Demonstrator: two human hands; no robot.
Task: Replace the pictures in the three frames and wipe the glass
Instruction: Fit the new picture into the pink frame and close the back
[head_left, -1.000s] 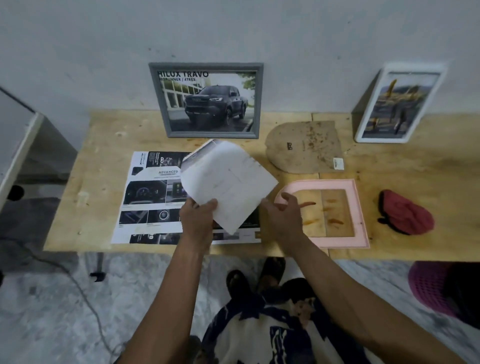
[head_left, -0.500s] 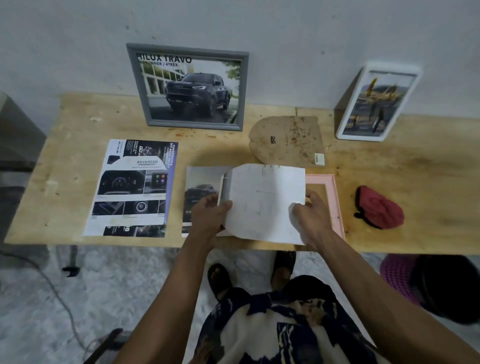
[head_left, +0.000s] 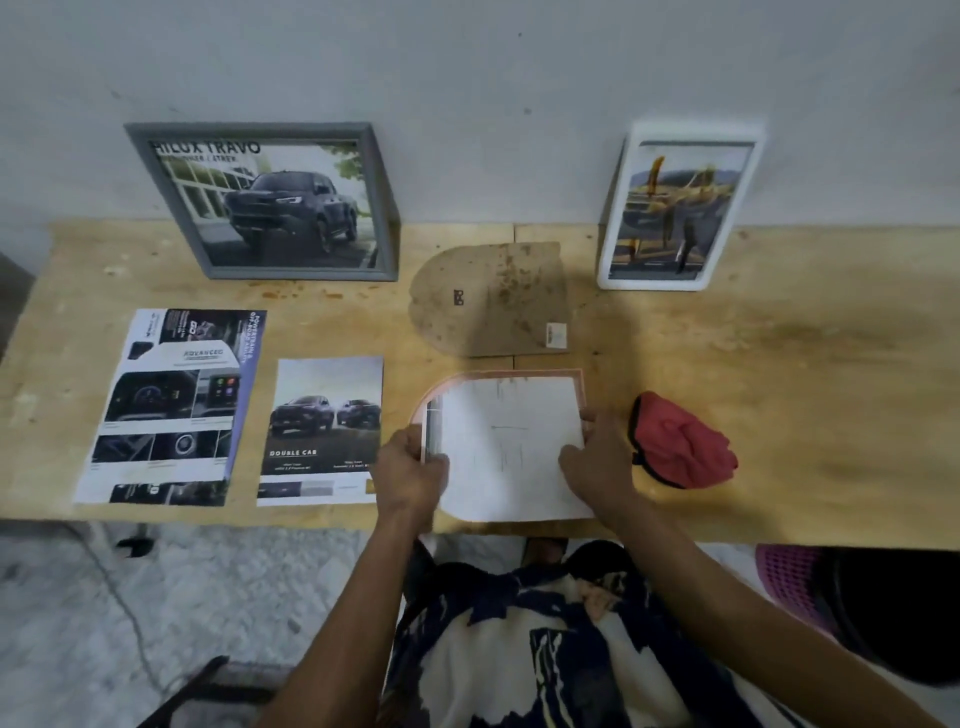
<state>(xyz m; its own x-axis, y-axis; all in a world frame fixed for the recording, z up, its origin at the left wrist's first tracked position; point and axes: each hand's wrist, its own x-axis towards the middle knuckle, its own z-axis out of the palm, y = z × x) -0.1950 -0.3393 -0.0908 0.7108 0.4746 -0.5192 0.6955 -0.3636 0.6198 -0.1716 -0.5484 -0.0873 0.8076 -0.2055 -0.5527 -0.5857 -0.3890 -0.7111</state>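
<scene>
A pink arch-shaped frame (head_left: 498, 373) lies flat near the table's front edge. A picture (head_left: 509, 441), white back side up, lies on it and covers most of it. My left hand (head_left: 413, 470) grips the picture's left edge. My right hand (head_left: 597, 460) presses on its right side, fingers bent over the edge. The frame's brown backing board (head_left: 491, 299) lies just behind. A grey frame (head_left: 270, 200) with a truck picture and a white frame (head_left: 675, 208) lean on the wall. A red cloth (head_left: 680, 441) lies to the right.
Two car brochure sheets lie on the wooden table (head_left: 779, 364): a large one (head_left: 171, 405) at the left and a "Double Cab" page (head_left: 322, 431) beside my left hand. A pink basket (head_left: 789, 577) stands on the floor at the right. A cable runs on the floor at the left.
I have carried the white-backed picture from the left to the right and laid it over the pink frame. The "Double Cab" page is now uncovered.
</scene>
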